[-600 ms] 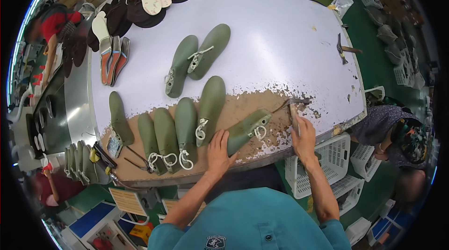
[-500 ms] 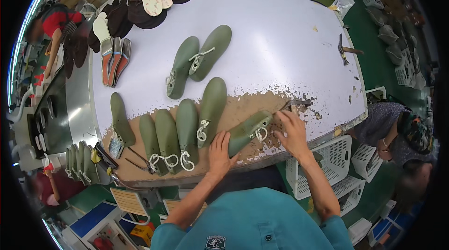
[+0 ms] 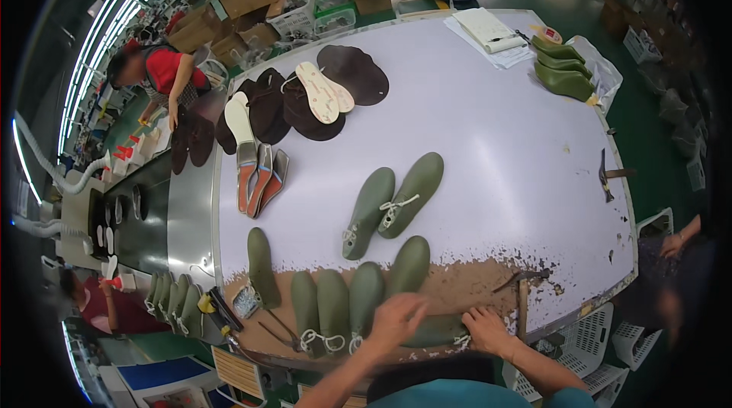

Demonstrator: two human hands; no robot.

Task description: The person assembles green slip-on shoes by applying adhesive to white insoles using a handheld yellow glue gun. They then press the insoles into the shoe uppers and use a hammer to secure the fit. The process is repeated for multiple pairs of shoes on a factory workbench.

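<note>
A green shoe last lies on its side, nearly crosswise, at the table's front edge, with a white cord at its right end. My right hand grips that corded end, fingers bent over it. Raised and smeared by motion, my left hand is above the last's left end; whether its fingers are closed is unclear. To the left, green lasts stand in a row, several with white cord loops. My left hand partly hides the rightmost last. Farther back lies a corded pair of lasts.
A hammer lies right of my right hand, another hammer near the right edge. Pincers and tools lie front left. Dark uppers, pale insoles and a notepad lie farther back. A co-worker works at far left.
The view has tilted up, showing more of the far side. My left hand has lifted off the last and blurred. My right hand has come onto its corded end, and the last lies more crosswise.
</note>
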